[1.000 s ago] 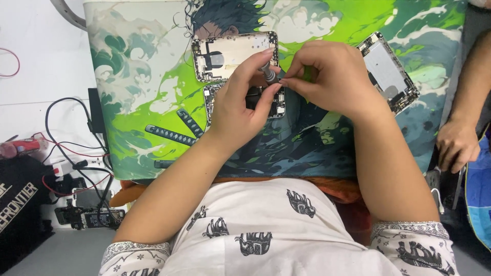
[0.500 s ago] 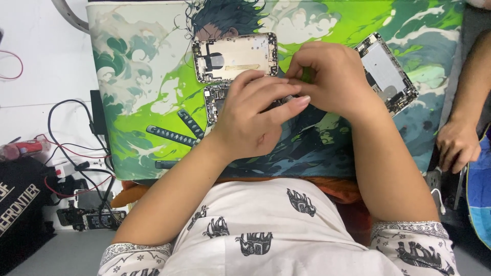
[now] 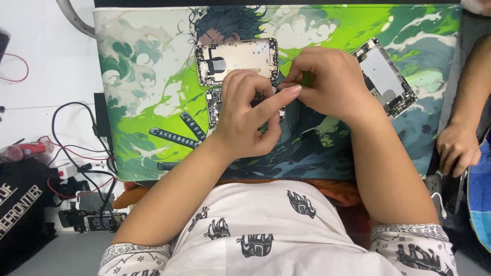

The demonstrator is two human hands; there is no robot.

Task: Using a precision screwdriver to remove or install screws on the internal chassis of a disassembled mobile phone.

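Note:
My left hand [image 3: 250, 120] lies over a small circuit board [image 3: 214, 105] on the green patterned mat [image 3: 148, 92], fingers stretched toward my right hand. My right hand [image 3: 327, 84] has its fingertips pinched together just right of the board; what they pinch is too small to see. An opened phone housing [image 3: 238, 60] lies just beyond my left hand. A second opened phone housing [image 3: 384, 77] lies tilted to the right of my right hand.
Black and red cables [image 3: 76, 158] and small black devices lie on the white surface left of the mat. A dark bag [image 3: 20, 204] sits at the lower left. Another person's hand [image 3: 458, 148] rests at the mat's right edge.
My left hand has turned palm-down and spread over the circuit board, covering the dark part it held up before. My right hand stays pinched in nearly the same spot.

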